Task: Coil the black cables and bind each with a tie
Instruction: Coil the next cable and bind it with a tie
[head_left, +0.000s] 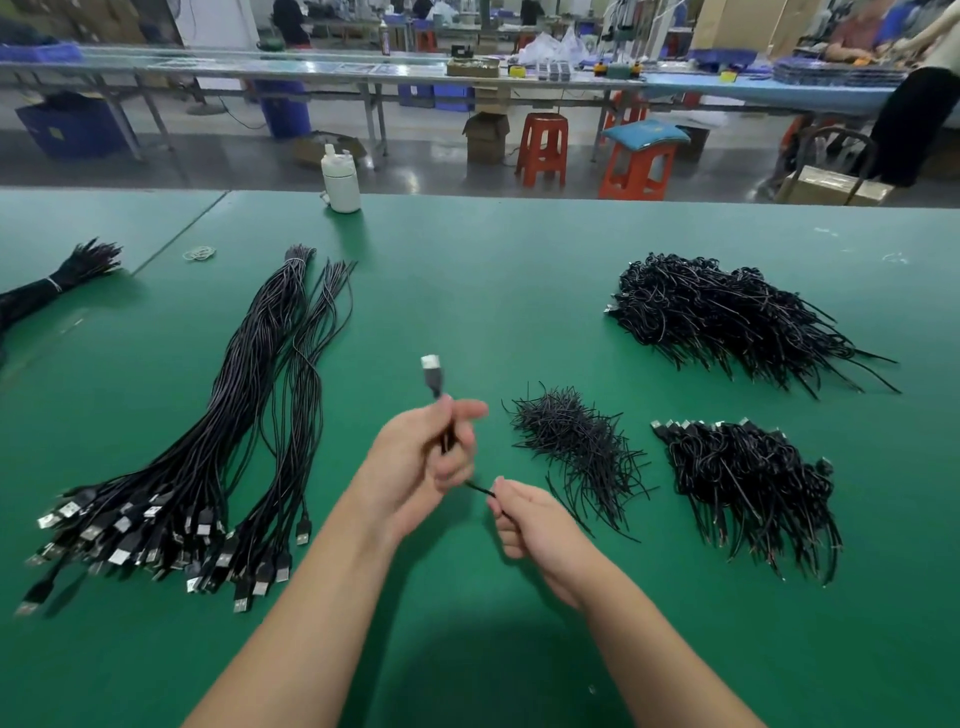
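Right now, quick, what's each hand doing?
Left hand: closed round a black USB cable.
Right hand: pinching a thin black strand, maybe a tie.

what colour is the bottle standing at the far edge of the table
White, maybe slightly off-white: the bottle stands on the green table, seen in the head view.

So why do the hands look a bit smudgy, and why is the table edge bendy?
Head view: the left hand holding the cable and the right hand are motion-blurred, while the uncoiled cables lie sharp; the wide-angle lens bows the green table edge; a soft shadow falls near the forearms.
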